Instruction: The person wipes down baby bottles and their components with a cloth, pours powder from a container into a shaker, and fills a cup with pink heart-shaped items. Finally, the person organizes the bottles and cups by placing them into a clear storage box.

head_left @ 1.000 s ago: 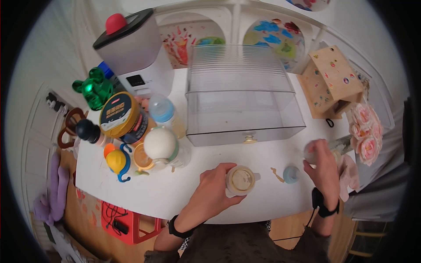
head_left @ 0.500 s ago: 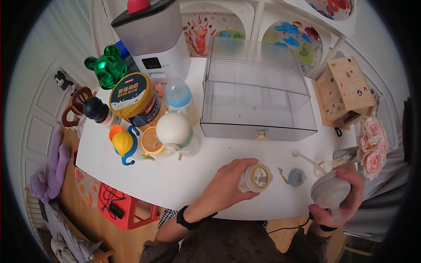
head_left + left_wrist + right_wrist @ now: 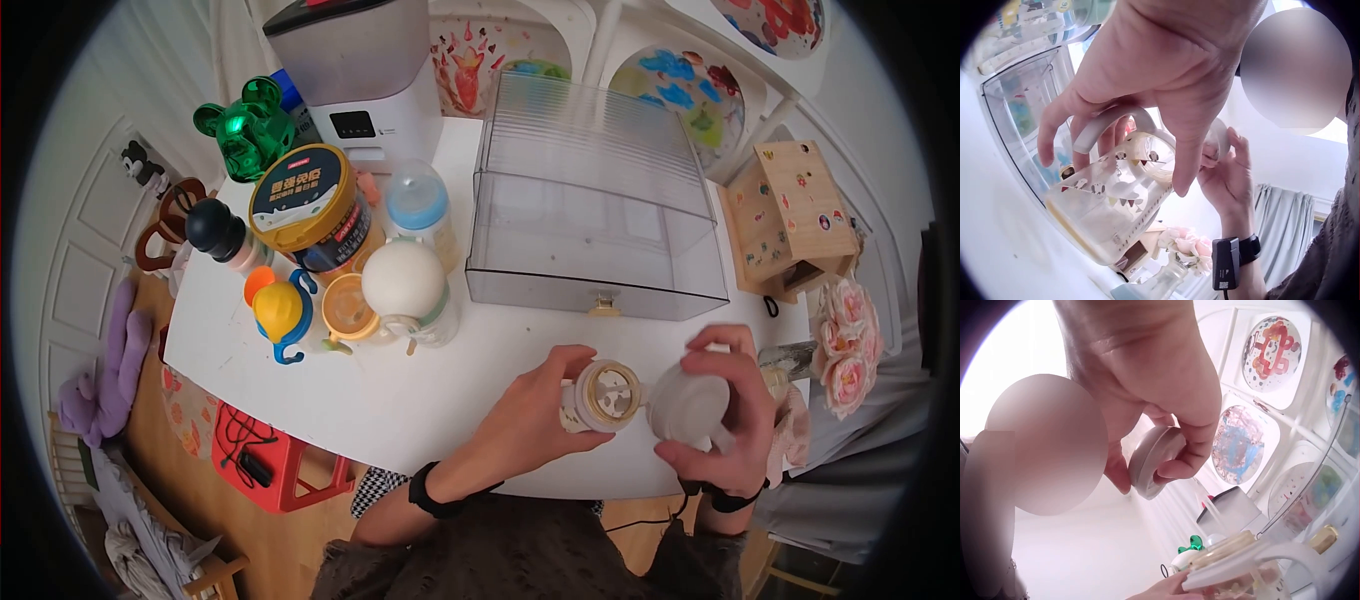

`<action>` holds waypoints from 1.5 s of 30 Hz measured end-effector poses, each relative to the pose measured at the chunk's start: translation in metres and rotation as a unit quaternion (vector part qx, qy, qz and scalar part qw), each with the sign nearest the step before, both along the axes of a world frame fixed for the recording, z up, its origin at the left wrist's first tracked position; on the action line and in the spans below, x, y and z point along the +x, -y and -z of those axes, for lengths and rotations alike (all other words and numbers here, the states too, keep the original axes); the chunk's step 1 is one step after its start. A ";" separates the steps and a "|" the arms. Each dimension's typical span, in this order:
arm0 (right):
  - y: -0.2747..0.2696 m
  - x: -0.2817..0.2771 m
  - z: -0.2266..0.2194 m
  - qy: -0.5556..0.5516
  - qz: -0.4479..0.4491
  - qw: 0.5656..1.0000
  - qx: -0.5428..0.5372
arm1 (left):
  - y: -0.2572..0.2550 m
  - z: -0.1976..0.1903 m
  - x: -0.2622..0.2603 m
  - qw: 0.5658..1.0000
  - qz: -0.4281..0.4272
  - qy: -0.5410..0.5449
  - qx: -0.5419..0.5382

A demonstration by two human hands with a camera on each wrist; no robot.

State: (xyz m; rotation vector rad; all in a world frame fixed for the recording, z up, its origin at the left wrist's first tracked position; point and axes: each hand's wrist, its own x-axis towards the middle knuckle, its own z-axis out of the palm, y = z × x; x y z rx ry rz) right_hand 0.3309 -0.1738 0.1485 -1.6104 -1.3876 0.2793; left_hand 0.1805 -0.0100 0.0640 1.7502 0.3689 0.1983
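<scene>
My left hand (image 3: 535, 425) grips a clear bottle (image 3: 1100, 209) with small printed figures and a curved handle (image 3: 1116, 119); its round mouth (image 3: 611, 391) faces up in the head view. Just right of the bottle, my right hand (image 3: 735, 420) holds a translucent whitish lid (image 3: 688, 406) by its edge. The right wrist view shows thumb and fingers of the right hand (image 3: 1154, 425) around that lid (image 3: 1154, 459). Lid and bottle mouth are close together; whether they touch, I cannot tell.
A clear drawer box (image 3: 600, 240) stands behind the hands. Bottles, a gold-lidded tub (image 3: 303, 197) and a yellow-topped cup (image 3: 281, 308) crowd the table's left. Pink flowers (image 3: 848, 340) and a wooden house (image 3: 800, 205) are at the right.
The right hand has brought the lid leftward, up beside the bottle mouth. The thin straw seen with the lid half a second ago is no longer plain in the head view. The left hand keeps its grip.
</scene>
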 end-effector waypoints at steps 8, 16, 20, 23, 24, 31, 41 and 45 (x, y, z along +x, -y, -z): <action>-0.003 0.006 0.017 -0.078 0.028 0.992 -0.097 | -0.003 -0.011 -0.013 0.997 0.059 0.039 0.004; -0.002 0.002 0.011 -0.087 -0.041 0.988 -0.122 | -0.001 -0.009 -0.015 0.998 0.021 0.048 0.026; 0.002 0.005 0.010 -0.073 -0.059 0.979 -0.180 | -0.001 -0.008 -0.018 0.996 0.022 0.076 0.035; 0.000 0.007 0.013 -0.029 -0.083 0.982 -0.166 | 0.003 -0.004 -0.018 0.992 0.014 0.081 0.099; -0.001 0.007 0.014 -0.001 -0.088 0.985 -0.151 | 0.005 -0.004 -0.018 0.992 0.013 0.080 0.099; 0.002 -0.013 0.025 -0.026 0.118 0.970 -0.212 | 0.020 -0.001 -0.012 0.951 -0.093 0.143 0.258; -0.001 -0.001 0.023 -0.039 0.019 0.983 -0.180 | 0.011 -0.004 -0.015 0.973 -0.079 0.144 0.162; -0.001 -0.017 0.029 -0.008 0.115 0.975 -0.191 | 0.012 0.001 -0.014 0.970 -0.085 0.136 0.182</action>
